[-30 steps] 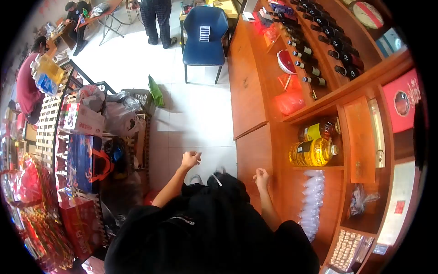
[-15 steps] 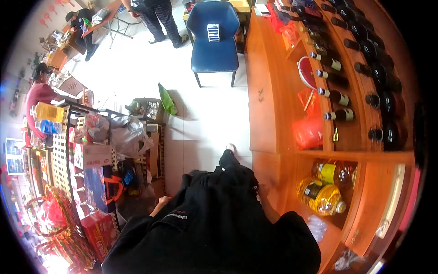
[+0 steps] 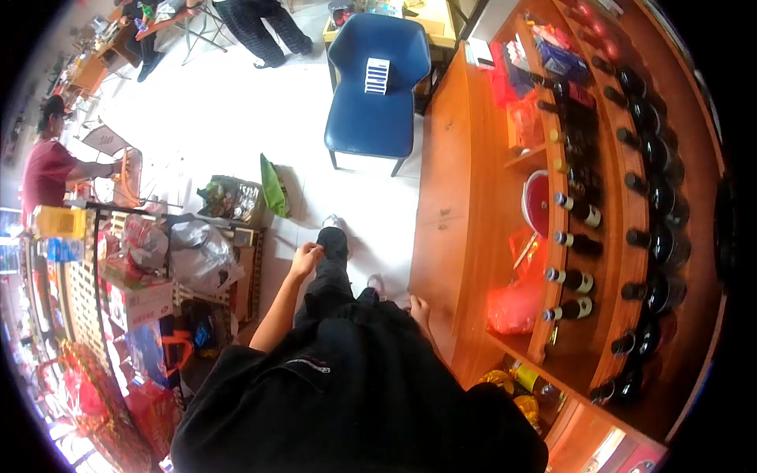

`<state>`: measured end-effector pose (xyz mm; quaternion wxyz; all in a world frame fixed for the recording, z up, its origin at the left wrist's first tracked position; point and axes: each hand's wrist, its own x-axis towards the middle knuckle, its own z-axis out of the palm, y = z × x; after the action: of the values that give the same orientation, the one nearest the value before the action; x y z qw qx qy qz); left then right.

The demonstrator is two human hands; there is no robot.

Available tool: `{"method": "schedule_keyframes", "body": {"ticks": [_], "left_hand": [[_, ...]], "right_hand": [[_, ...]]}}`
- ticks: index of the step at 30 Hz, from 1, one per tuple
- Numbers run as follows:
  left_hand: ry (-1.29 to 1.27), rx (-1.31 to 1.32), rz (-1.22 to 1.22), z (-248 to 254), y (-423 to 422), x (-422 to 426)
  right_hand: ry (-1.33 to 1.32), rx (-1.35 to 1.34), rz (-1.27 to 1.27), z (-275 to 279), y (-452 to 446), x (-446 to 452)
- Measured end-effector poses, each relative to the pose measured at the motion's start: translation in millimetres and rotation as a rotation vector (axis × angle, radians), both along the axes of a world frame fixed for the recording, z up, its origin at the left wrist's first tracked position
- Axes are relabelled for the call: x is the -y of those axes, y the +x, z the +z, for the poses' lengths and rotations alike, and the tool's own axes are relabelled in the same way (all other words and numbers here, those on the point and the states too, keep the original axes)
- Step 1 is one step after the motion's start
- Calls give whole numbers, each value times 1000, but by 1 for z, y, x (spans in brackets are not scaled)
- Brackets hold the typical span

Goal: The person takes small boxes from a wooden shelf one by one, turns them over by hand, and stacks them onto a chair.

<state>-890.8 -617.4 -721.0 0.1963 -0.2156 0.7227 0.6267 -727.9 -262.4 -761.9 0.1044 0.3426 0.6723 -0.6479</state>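
My left hand [image 3: 308,258] hangs in front of my left thigh, its fingers curled together; whether anything is in them is too small to tell. Beside my right hip, my right hand [image 3: 419,308] is close to the wooden cabinet [image 3: 445,205], fingers bent and partly hidden. Ahead stands a blue chair [image 3: 369,126] with a small white and blue striped item [image 3: 377,76] on its seat. A green bag [image 3: 274,186] lies on the floor to the left of my path.
Along the right, a wooden shelf holds several dark bottles [image 3: 573,278] and a red bag [image 3: 511,308]. At left, a rack carries plastic bags [image 3: 203,251] and boxes [image 3: 142,306]. A person in a red shirt [image 3: 47,173] is at far left; others stand farther back.
The chair and the bottle shelf have come nearer as I moved forward. My left hand has swung up and forward from my side, and my right hand shows more clearly.
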Motion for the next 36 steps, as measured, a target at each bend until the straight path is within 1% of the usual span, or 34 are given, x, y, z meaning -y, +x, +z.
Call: {"method": "schedule_keyframes", "body": {"ticks": [1, 2, 3, 4, 6, 7, 8, 9, 10, 11, 13, 15, 17, 18, 20, 21, 22, 24, 26, 27, 28, 30, 31, 32, 33, 34, 35, 36], "left_hand": [[27, -6, -19, -21, -11, 4], [40, 1, -17, -44, -17, 13], [20, 100, 17, -69, -20, 26], [1, 194, 47, -82, -26, 38], [-44, 275, 95, -79, -43, 58], [-2, 303, 151, -85, -52, 69], [38, 328, 210, -89, -64, 81], [57, 360, 246, -87, -82, 89], [72, 395, 283, -80, -97, 100], [57, 390, 269, -78, -115, 108], [36, 330, 276, -75, -151, 119], [-5, 310, 269, -69, -189, 125], [-2, 286, 272, -64, -227, 123], [-6, 293, 270, -61, -244, 120], [76, 286, 268, -58, -270, 112], [110, 289, 251, -55, -281, 108], [102, 300, 249, -57, -290, 104], [89, 402, 127, -62, -312, 96], [40, 478, 96, -61, -342, 84], [13, 495, 5, -65, -358, 79], [-10, 513, -85, -73, -374, 76], [56, 415, -155, -108, -410, 73], [-26, 371, -180, -96, -440, 58], [-105, 363, -249, -101, -470, 47], [-183, 197, -334, -151, -490, 41], [-184, 247, -344, -133, -531, 21], [-188, 275, -360, -126, -567, 1], [-97, 296, -316, -104, -603, -19]], "right_hand": [[15, 1, 2, -10, -6, -7], [181, -105, 92, -23, -8, -19], [268, -155, 136, -22, -18, -27], [360, -204, 176, -20, -29, -35], [-87, 320, -278, 2, -69, -52], [102, 349, -225, 19, -87, -51], [123, 352, -228, 39, -109, -47], [215, 402, -253, 51, -136, -43], [303, 455, -277, 59, -163, -37], [310, 458, -274, 57, -186, -37], [247, 270, 34, 52, -225, -39], [167, 277, 28, 66, -278, -15], [143, 166, 99, 73, -323, 9], [140, 173, 98, 78, -344, 18], [192, 164, 175, 82, -379, 33], [184, 174, 172, 80, -396, 35], [176, 147, 211, 66, -409, 32], [156, 128, 252, 41, -442, 24], [296, 133, 357, 13, -479, 14], [300, 44, 351, -7, -500, 10], [288, 62, 360, -22, -524, 8], [300, 112, 393, -50, -580, -1], [346, 5, 445, -84, -607, -11], [388, -102, 495, -117, -634, -18], [382, -107, 496, -118, -668, -13], [380, -112, 503, -114, -707, -8], [364, -94, 498, -118, -741, -5], [351, -78, 485, -127, -774, -3]]}}
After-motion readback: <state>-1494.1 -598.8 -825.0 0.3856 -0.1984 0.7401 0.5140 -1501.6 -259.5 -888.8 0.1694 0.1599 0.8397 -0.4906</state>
